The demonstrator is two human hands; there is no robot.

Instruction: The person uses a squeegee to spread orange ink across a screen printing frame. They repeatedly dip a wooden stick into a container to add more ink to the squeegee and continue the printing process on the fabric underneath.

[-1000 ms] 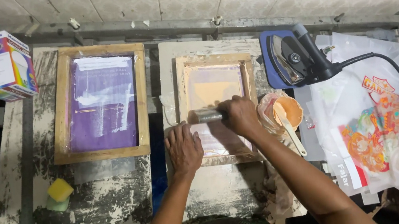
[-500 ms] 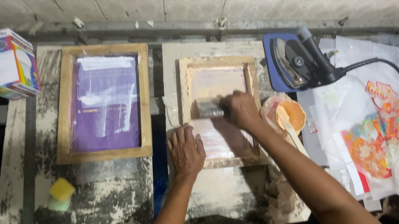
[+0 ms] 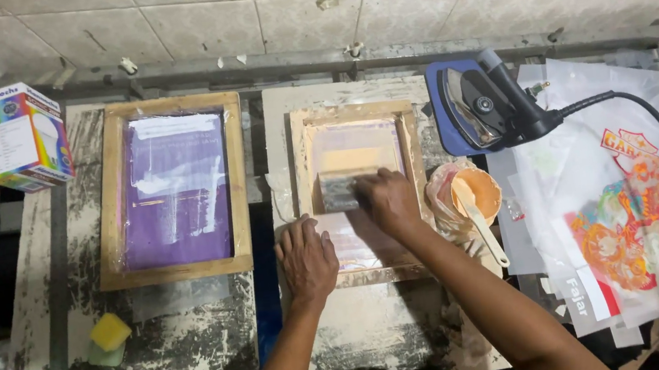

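Pulling: right hand (image 3: pixel 389 199) wrapped tight round the squeegee (image 3: pixel 340 190), centre of frame, on the small screen (image 3: pixel 352 127).
Bracing: left hand (image 3: pixel 306 258) flat, fingers spread, pinning its lower-left corner.
Tip: I'd keep pressure even.

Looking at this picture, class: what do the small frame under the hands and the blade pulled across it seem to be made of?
Small frame: bare pale wood, by its grain and matt look; its mesh looks like thin fabric, paint-stained. Blade under the right hand: grey, possibly rubber; unclear.

Purple screen (image 3: pixel 171 193) in pale wood frame, orange ink cup (image 3: pixel 476 193), yellow sponge (image 3: pixel 110 331), blue iron pad (image 3: pixel 446 114)
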